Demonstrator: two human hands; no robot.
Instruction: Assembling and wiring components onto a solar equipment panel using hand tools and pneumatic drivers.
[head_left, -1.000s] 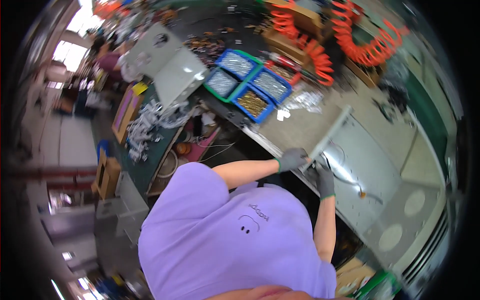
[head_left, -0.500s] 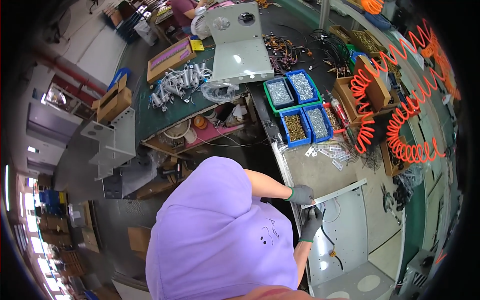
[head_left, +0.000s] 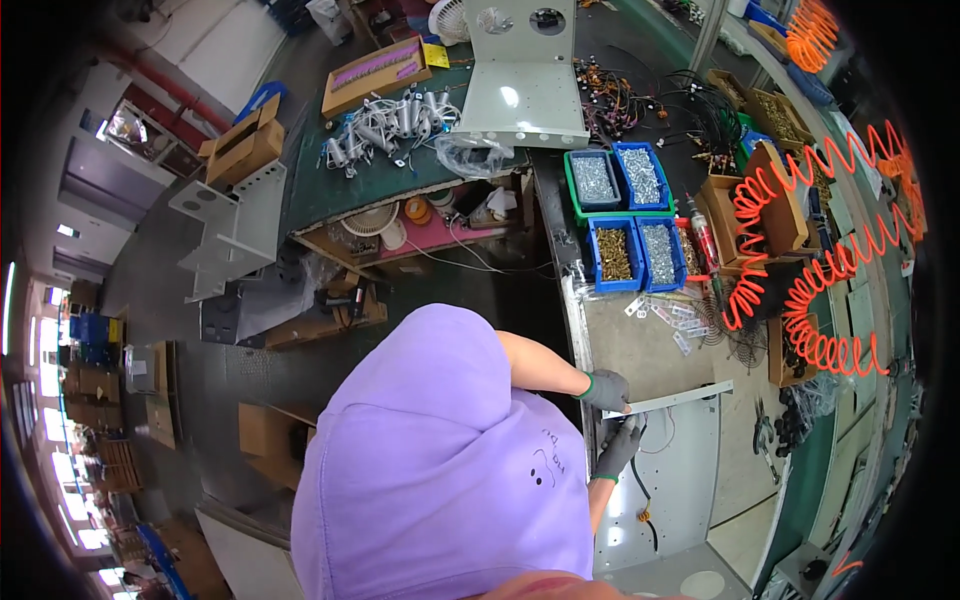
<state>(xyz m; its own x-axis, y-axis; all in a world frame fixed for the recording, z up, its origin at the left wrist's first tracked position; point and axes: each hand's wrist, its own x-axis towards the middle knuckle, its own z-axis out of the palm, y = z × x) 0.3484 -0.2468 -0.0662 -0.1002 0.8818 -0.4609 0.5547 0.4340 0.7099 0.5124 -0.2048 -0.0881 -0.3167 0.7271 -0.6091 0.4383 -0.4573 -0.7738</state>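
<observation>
A light grey sheet-metal housing (head_left: 680, 455) lies on the bench, its narrow flange (head_left: 670, 400) raised along the far side. My left hand (head_left: 606, 390), in a grey glove with a green cuff, grips the flange's left end from above. Just below it, my gloved right hand (head_left: 617, 448) is closed at the inside of the same corner, fingertips under the flange. What those fingers pinch is too small and hidden to make out. From beside them a black cable (head_left: 640, 485) with an orange-brown piece (head_left: 644, 517) runs down the panel. A thin pale wire (head_left: 668, 432) curves nearby.
Blue bins (head_left: 612, 255) of screws and small metal parts stand beyond the housing, with flat pieces (head_left: 680, 322) scattered near them. An orange coiled hose (head_left: 745, 250) hangs at the right. Pliers (head_left: 764, 435) lie right of the housing. Another metal housing (head_left: 525, 90) stands farther back.
The whole view has shifted, so the benches appear farther right. Both hands stay at the same corner of the flange; the right hand has tilted slightly, its fingers still tucked in.
</observation>
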